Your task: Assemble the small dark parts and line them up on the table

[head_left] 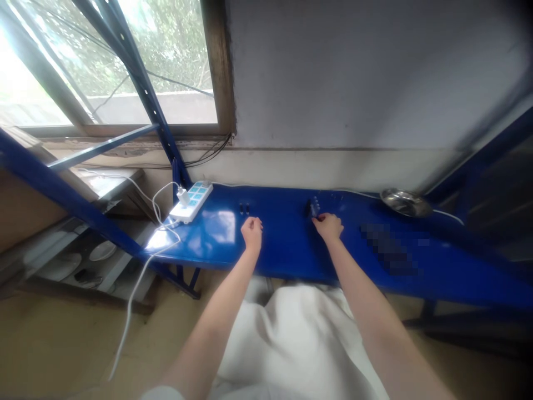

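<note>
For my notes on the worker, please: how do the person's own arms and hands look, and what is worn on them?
Both forearms are bare, with no sleeve covering them. The left hand and the right hand wear no gloves, and no watch or bracelet shows. A loose white garment shows below the arms.

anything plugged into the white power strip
Yes, plugged in: a white plug sits in the white rectangular power strip.
</note>
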`<state>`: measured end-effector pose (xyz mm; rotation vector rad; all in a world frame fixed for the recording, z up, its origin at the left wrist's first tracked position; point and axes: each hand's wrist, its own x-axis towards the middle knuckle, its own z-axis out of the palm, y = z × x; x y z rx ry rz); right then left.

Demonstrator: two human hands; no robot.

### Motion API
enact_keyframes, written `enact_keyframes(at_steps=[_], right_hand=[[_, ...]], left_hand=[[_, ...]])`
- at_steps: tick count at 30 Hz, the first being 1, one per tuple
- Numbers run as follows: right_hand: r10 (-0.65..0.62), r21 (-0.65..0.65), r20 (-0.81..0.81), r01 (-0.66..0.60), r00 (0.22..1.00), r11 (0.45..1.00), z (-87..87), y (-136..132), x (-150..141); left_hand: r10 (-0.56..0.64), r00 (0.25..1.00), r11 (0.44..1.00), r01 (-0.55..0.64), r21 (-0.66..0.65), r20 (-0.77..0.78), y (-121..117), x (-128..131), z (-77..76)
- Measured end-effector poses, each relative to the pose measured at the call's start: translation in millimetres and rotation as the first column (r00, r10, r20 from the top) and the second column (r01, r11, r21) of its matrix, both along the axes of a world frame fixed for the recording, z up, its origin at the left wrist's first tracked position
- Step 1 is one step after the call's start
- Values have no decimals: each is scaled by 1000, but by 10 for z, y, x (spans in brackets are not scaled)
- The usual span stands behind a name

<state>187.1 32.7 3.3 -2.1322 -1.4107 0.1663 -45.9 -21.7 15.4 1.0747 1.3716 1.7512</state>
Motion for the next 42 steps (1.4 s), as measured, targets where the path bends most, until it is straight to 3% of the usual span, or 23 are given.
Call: enact_keyframes(at_steps=[11,17,21,23,25,29,32,37,42], right_hand=[[-57,-24,-48,56,997,998,40,47,-103],[-39,7,-133,40,990,999,79,-126,-151],[-43,76,-191,58,981,995,44,-258,-198],[-36,122,-188,59,982,991,20,-303,-222],[-20,163,-181,50,983,985,4,-331,-237],[7,201,-171,29,985,979,-1,-354,-241],[10,225,-173,30,985,974,2,-361,-235],[22,273,-186,30,982,961,-14,-366,-232],[33,283,-171,17,985,959,-26,-362,-228]], left_hand=[[-23,994,1000,24,14,-108,-8,9,-26],[-137,946,979,175,106,-294,-85,70,34],[-324,792,879,454,143,-517,-112,262,110],[-380,730,848,520,101,-568,-72,406,142],[-374,643,865,501,-3,-668,6,560,173],[-353,252,892,382,-243,-901,190,822,231],[-337,80,905,303,-300,-938,287,940,240],[-330,-23,909,263,-324,-944,373,1009,155],[-256,-6,929,274,-248,-967,428,1022,102]])
